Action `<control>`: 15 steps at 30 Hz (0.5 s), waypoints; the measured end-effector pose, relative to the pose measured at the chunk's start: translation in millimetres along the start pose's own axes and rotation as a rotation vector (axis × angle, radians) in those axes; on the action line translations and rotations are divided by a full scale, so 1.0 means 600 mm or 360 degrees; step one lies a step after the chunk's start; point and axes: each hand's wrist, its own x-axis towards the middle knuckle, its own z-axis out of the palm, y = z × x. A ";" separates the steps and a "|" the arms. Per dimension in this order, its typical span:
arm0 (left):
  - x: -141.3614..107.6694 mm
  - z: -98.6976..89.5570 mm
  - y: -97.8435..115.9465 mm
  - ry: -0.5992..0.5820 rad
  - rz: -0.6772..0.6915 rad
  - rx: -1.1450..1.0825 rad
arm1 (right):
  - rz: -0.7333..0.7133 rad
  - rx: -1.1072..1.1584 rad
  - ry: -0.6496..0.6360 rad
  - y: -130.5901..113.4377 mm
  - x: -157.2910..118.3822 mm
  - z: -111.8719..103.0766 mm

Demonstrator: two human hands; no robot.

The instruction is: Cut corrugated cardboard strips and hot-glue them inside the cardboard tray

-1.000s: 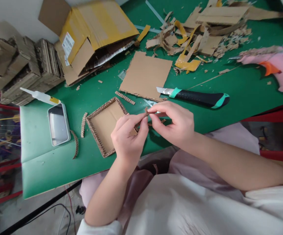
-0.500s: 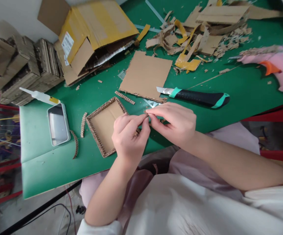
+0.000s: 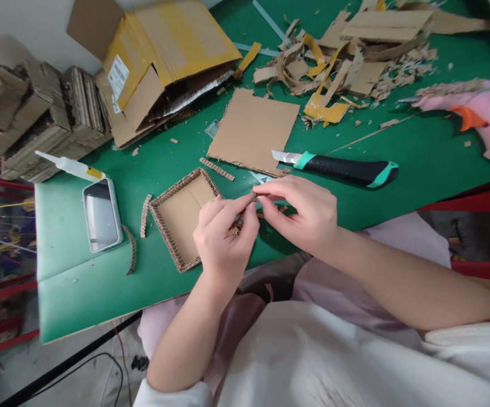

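Observation:
My left hand (image 3: pixel 227 229) and my right hand (image 3: pixel 302 209) meet at the fingertips, pinching a small brown piece of cardboard (image 3: pixel 254 196) between them; most of it is hidden by the fingers. Behind my left hand lies a shallow square cardboard tray (image 3: pixel 166 232) with corrugated edging, its right part covered by the hand. One short corrugated strip (image 3: pixel 216 169) rests above the tray, and two more (image 3: pixel 145 216) lie to its left. A flat cardboard sheet (image 3: pixel 253 130) sits beyond my hands. Right of it is a black and green utility knife (image 3: pixel 338 168) with its blade out.
A phone (image 3: pixel 100 216) and a white glue bottle (image 3: pixel 71 166) are on the left of the green table (image 3: pixel 79 299). At the back stand a yellow-taped box (image 3: pixel 177 39) and cardboard scraps (image 3: pixel 355 68). A pink glue gun (image 3: pixel 489 116) lies at the right.
My right hand has shifted very slightly up and to the left, and the fingers of both hands have moved a little around the small piece. Nothing else has visibly moved on the table.

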 end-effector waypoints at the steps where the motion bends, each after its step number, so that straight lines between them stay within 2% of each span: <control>1: -0.001 0.000 -0.001 0.0003 0.0024 0.0015 | -0.0031 -0.0020 0.0003 0.001 0.000 0.000; 6: -0.004 0.002 -0.005 0.0002 0.0130 0.0134 | -0.0127 -0.0105 0.0020 0.005 -0.002 0.001; 12: -0.004 0.003 -0.005 0.0008 0.0133 0.0110 | 0.0136 -0.0016 -0.0007 -0.001 0.003 -0.002; 15: -0.002 0.002 -0.003 -0.0027 0.0083 0.0080 | 0.0185 0.0043 -0.0043 -0.005 0.005 -0.003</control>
